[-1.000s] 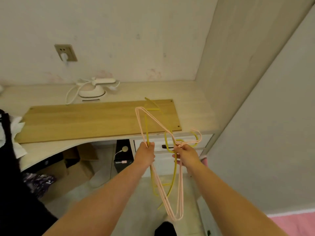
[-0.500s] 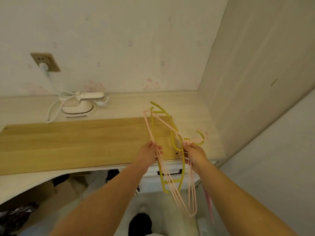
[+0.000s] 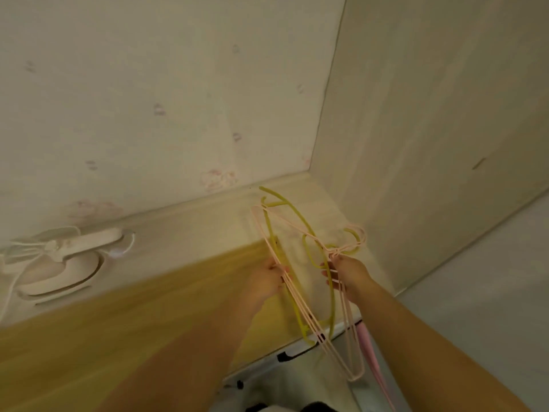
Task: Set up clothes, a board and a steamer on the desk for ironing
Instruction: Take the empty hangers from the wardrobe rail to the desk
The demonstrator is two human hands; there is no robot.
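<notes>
Two hands [image 3: 267,281] [image 3: 349,272] in grip around hangers [image 3: 300,295], above board [image 3: 148,316].

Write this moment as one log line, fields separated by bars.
left hand: holds hangers | right hand: holds hangers near hooks | place: over board on desk | steamer: on desk

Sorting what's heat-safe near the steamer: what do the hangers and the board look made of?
Pink hangers: thin rods, matte, probably coated wire or plastic; blur leaves it open. Yellow-green hanger: thicker, likely plastic. Board: wood or wood-look laminate, with visible grain and low sheen.
</notes>
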